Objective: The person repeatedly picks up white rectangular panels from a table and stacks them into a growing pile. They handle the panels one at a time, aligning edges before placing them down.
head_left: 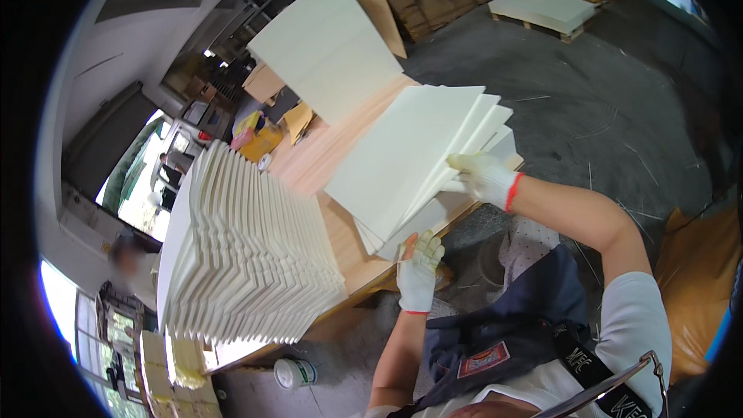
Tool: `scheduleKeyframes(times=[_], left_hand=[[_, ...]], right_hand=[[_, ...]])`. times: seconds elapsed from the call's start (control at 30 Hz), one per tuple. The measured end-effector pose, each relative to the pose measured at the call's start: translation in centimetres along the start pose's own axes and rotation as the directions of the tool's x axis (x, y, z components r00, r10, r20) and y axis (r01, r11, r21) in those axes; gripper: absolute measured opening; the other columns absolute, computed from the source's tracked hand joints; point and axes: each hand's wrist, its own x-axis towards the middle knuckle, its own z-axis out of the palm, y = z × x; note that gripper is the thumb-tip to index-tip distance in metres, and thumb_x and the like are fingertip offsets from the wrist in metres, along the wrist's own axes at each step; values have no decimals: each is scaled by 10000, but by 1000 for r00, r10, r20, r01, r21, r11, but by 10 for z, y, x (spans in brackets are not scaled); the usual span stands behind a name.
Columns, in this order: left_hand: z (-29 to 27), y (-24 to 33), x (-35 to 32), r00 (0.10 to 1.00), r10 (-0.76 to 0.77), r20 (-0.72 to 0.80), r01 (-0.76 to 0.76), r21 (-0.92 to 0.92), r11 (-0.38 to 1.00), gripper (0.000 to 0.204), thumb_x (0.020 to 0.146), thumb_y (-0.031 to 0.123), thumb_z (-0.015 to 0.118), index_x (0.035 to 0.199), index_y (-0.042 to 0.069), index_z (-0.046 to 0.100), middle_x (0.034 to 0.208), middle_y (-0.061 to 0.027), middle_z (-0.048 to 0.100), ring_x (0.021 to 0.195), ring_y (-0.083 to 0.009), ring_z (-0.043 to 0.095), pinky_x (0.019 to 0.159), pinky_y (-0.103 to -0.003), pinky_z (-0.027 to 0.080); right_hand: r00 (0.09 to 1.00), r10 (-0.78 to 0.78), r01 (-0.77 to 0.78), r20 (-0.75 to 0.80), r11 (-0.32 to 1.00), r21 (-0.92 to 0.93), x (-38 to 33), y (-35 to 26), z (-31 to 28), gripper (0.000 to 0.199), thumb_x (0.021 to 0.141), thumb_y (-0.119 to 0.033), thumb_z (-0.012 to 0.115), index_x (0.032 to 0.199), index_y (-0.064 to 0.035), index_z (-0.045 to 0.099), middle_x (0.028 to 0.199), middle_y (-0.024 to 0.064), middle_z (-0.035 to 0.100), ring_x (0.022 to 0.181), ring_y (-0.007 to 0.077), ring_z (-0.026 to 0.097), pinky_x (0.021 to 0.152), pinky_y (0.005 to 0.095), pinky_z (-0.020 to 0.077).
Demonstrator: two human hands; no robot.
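A fanned stack of thin white boards (pixel 406 155) lies on the wooden table, its sheets turned at slightly different angles. My right hand (pixel 486 178), in a white glove with a red cuff, grips the right edge of the upper boards, its thumb side over the edge. My left hand (pixel 418 272), gloved likewise, is raised by the stack's near corner. Its fingers are stretched upward and hold nothing that I can see; whether they touch the boards I cannot tell. On the left stands a tall pile of bent white sheets (pixel 248 255), layered in staggered steps.
A large white panel (pixel 329 50) stands upright at the table's far end. A yellow bag (pixel 261 138) sits beyond the table (pixel 344 236). A white bucket (pixel 294 373) is on the floor below. A pallet with white boards (pixel 542 9) lies far right. Another person (pixel 131 263) is at left.
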Motion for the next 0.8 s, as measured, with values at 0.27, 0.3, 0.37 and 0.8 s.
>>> scheduleKeyframes(times=[0.27, 0.3, 0.37, 0.8], left_hand=[[-7, 47, -45, 996, -36, 86, 36, 0, 999, 760, 1002, 600, 425, 1499, 26, 391, 1478, -176, 512, 1329, -358, 527, 1088, -481, 469], [-10, 48, -49, 992, 46, 114, -66, 180, 981, 642, 1040, 469, 476, 1477, 3, 411, 1444, -169, 541, 1315, -327, 541, 1091, -446, 471], [-6, 47, -58, 998, -22, 65, 1, 317, 948, 515, 994, 205, 614, 1429, -24, 461, 1351, -140, 591, 1245, -262, 575, 1048, -397, 481], [56, 249, -168, 393, 912, 122, -905, 227, 360, 362, 944, -33, 563, 1304, 1, 565, 1258, -142, 599, 1160, -265, 607, 1003, -402, 520]], right_hand=[[994, 49, -18, 102, 957, -289, -107, -46, -46, 393, 966, -70, 624, 1330, 55, 543, 1242, 145, 662, 1127, 238, 664, 956, 358, 569], [992, 70, -32, 106, 946, -324, -124, -50, -44, 411, 969, -75, 616, 1349, 54, 531, 1263, 147, 658, 1128, 234, 667, 976, 359, 558], [986, 94, -36, 138, 926, -377, -147, -59, -49, 426, 969, -70, 595, 1369, 54, 520, 1265, 163, 660, 1126, 256, 677, 955, 388, 579], [678, -7, 316, 735, 906, -283, -117, -24, 234, 281, 1019, -414, 579, 1162, -175, 619, 1020, -40, 613, 885, 94, 571, 801, 315, 497]])
